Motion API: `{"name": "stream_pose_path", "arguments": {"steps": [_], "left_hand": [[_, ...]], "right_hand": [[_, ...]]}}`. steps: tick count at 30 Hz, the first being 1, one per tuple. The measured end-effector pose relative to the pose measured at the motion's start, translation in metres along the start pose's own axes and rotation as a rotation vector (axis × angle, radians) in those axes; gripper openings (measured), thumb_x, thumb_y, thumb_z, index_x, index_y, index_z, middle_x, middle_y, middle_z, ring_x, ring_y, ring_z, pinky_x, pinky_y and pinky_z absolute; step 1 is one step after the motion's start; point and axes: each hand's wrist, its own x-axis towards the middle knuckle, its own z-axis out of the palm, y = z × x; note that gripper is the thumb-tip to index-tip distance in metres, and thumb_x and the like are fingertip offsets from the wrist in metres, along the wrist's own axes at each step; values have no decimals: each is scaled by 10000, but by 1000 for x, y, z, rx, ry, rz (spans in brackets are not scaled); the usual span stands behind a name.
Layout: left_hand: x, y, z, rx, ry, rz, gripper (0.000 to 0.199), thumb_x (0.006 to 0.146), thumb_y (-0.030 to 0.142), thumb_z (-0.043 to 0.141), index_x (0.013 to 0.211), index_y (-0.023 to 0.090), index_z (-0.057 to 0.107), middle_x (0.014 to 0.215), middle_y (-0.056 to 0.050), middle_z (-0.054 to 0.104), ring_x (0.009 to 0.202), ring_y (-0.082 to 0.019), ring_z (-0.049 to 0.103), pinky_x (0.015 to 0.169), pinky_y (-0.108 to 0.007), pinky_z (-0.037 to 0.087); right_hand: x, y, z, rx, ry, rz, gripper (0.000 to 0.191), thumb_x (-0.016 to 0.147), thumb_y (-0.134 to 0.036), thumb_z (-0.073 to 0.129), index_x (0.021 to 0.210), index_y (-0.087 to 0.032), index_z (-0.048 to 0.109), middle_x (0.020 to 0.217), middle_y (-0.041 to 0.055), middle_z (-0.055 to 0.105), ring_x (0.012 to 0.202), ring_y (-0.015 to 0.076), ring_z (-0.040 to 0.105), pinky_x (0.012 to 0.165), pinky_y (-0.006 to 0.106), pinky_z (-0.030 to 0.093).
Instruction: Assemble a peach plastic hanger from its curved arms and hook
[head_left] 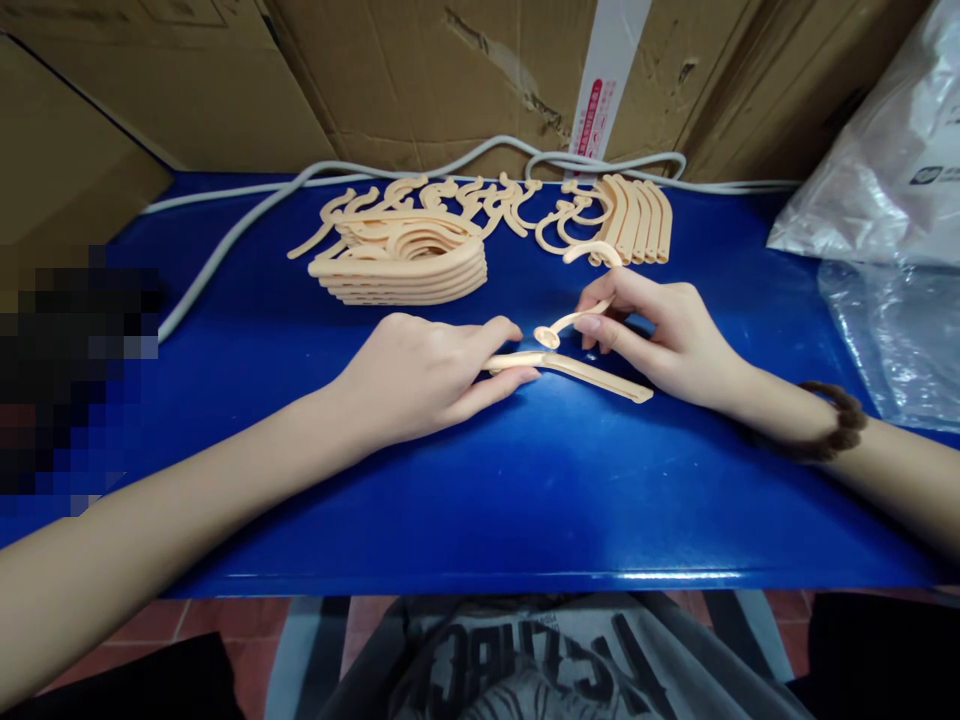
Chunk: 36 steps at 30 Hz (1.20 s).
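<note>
My left hand [442,375] pinches one end of a beige bent bar [596,378], whose other arm reaches right, low over the blue table. Between the thumb and fingers of my right hand [652,335] is a beige curved hook [574,322]; its round base hangs just above the bend of the bar, and a small gap seems to lie between them. Behind my hands lie a stack of beige hanger pieces [405,265], a loose pile of beige hooks [469,200] and a row of beige bars [637,220].
The blue table [480,510] has its front edge near my body. A white cable [247,230] runs along the back, before cardboard boxes [450,90]. Clear plastic bags [885,200] lie at the right. A dark blurred area covers the far left.
</note>
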Motion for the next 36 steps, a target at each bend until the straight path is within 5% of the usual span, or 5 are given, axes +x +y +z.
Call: {"name": "stream_pose_path", "arguments": {"steps": [8,17,36], "left_hand": [[1,6,-5,-204,-149,0,378,1080,473,424,1055,196,681,662,46,714,471,-107,591,466,-227,259],[-2,1,4,-165,-44,17,306,1076,370,396,1061,208,655,665,58,715,512,-120,615,483,-229,264],[3,1,-1,-133,-70,6,351,1025,369,495,721,195,512,562,46,565,488,-132,536,482,-245,196]], "right_hand": [[0,-2,-2,-24,-26,15,179,1001,-340,617,944,-174,655,751,-14,692,620,96,608,603,226,460],[2,-3,-4,108,-46,140,213,976,-390,644,923,-186,678,738,-19,684,639,106,611,617,243,474],[2,-3,-4,169,-18,225,252,951,-444,683,922,-194,690,727,-29,654,612,99,558,579,257,425]]}}
